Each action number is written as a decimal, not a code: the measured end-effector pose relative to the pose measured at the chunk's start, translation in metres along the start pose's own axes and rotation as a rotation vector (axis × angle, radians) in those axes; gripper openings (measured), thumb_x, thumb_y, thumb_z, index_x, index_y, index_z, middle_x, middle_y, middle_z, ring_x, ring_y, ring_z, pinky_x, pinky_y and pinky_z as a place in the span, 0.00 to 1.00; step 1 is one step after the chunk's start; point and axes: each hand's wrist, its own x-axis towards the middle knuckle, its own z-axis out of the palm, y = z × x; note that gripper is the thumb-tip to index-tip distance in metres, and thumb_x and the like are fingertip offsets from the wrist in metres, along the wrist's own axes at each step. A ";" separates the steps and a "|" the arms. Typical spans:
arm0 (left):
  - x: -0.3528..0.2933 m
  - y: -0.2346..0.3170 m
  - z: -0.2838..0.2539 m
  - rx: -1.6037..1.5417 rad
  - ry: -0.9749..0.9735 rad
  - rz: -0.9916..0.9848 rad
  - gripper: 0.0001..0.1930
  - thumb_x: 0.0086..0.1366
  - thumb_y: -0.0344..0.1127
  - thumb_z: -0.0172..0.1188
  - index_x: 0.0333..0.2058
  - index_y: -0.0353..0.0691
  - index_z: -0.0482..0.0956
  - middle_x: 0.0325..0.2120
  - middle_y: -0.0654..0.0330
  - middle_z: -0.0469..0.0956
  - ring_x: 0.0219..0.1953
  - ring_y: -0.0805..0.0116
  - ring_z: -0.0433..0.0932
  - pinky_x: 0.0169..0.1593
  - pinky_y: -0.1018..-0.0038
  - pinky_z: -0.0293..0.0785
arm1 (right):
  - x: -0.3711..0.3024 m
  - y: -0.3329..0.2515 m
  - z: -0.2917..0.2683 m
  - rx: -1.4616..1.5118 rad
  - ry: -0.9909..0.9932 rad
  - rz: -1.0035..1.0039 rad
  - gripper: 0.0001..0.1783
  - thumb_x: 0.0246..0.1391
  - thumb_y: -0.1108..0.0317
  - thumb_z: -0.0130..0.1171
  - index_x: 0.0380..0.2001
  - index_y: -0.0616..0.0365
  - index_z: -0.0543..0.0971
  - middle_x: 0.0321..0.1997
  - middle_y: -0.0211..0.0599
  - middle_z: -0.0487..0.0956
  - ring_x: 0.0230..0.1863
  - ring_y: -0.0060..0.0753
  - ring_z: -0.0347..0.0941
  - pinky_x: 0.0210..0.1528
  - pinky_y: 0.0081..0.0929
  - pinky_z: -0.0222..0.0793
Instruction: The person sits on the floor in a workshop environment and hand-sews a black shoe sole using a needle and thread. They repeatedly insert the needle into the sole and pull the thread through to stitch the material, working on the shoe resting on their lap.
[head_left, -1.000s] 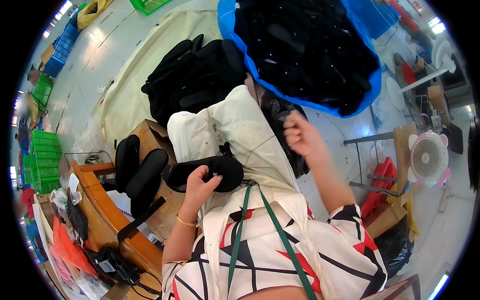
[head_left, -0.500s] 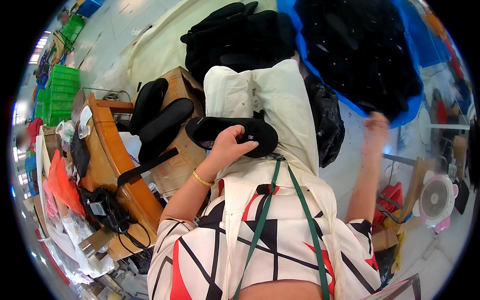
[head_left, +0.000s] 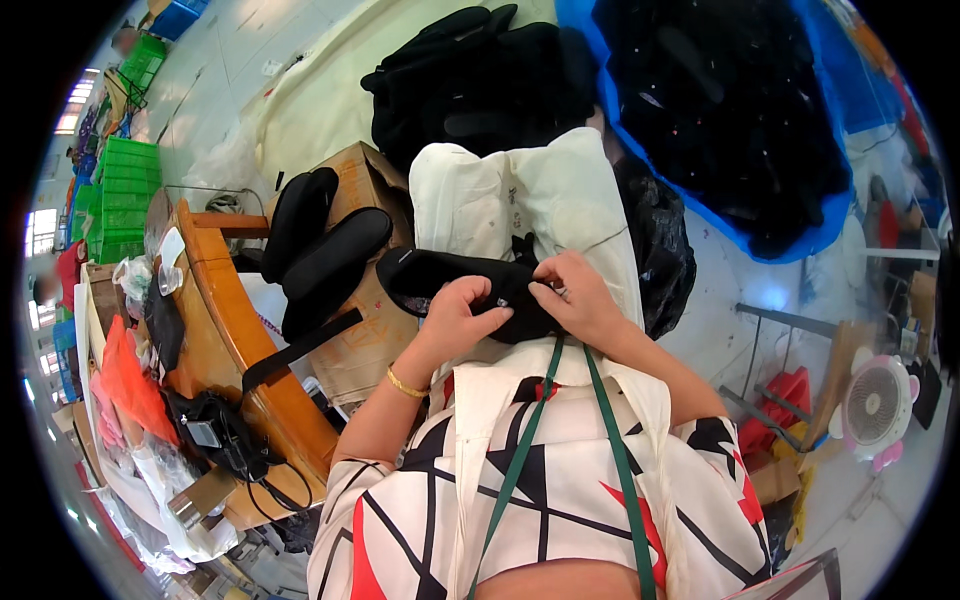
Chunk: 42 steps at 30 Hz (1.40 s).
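Note:
A black cloth shoe lies sideways across my lap, over the cream apron. My left hand grips it around the middle, thumb and fingers closed at its edge. At the shoe's right end, my right hand has its fingertips pinched together against the black fabric. Whether a small piece sits between those fingertips is hidden. Just left of the shoe, two more black shoes rest side by side on a cardboard box.
Beyond my knees is a heap of black shoes. A blue bag full of black pieces stands far right, with a black plastic bag nearer. A wooden chair carries a black handbag at left. At right stands a white-and-pink fan.
My right hand has come from the blue bag's near edge to the shoe's right end. My left hand still holds the shoe.

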 end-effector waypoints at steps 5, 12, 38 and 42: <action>0.008 0.031 0.003 0.407 0.072 0.358 0.13 0.51 0.29 0.71 0.28 0.36 0.72 0.23 0.63 0.69 0.30 0.67 0.68 0.36 0.70 0.65 | -0.001 0.027 -0.013 0.358 -0.391 0.488 0.25 0.58 0.49 0.63 0.40 0.65 0.79 0.30 0.31 0.77 0.32 0.23 0.71 0.36 0.26 0.68; 0.038 0.049 -0.029 0.602 0.551 0.472 0.17 0.57 0.34 0.68 0.45 0.37 0.79 0.40 0.54 0.78 0.44 0.54 0.75 0.49 0.65 0.72 | 0.059 0.002 -0.157 0.579 0.462 0.418 0.19 0.63 0.57 0.59 0.49 0.61 0.79 0.49 0.41 0.80 0.53 0.33 0.75 0.59 0.34 0.69; 0.085 0.007 0.017 0.909 0.191 0.250 0.09 0.60 0.36 0.62 0.38 0.40 0.77 0.33 0.55 0.79 0.38 0.55 0.79 0.38 0.62 0.77 | 0.013 0.033 -0.045 -0.100 0.084 0.008 0.09 0.60 0.66 0.61 0.33 0.61 0.80 0.27 0.42 0.77 0.30 0.44 0.73 0.33 0.32 0.69; 0.107 -0.013 0.036 0.892 0.148 0.138 0.08 0.59 0.35 0.65 0.32 0.38 0.79 0.25 0.57 0.79 0.30 0.58 0.79 0.34 0.65 0.76 | 0.009 0.016 -0.046 -0.147 0.041 0.030 0.08 0.59 0.67 0.61 0.34 0.61 0.80 0.29 0.41 0.77 0.31 0.39 0.74 0.33 0.30 0.69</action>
